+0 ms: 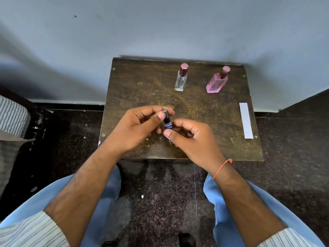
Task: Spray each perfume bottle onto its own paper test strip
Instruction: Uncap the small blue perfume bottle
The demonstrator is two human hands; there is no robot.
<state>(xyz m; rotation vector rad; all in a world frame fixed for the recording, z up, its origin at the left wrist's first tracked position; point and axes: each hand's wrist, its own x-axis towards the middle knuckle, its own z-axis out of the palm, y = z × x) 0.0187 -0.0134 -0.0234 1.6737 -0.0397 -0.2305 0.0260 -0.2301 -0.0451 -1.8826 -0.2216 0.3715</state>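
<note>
A small blue perfume bottle (168,126) with a dark spray head is held over the near middle of the wooden table (138,90). My right hand (192,139) grips its body between thumb and fingers. My left hand (137,127) pinches its clear cap (164,113) at the top. A clear square bottle (181,81) with a dark red cap stands at the back. To its right stands a pink bottle (216,83) with a matching cap. White paper test strips (246,120) lie along the table's right edge.
The small table stands against a pale blue wall (160,29). Dark speckled floor (160,189) surrounds it. A striped cloth (12,118) lies on something at the far left. My knees in blue trousers sit below the near table edge.
</note>
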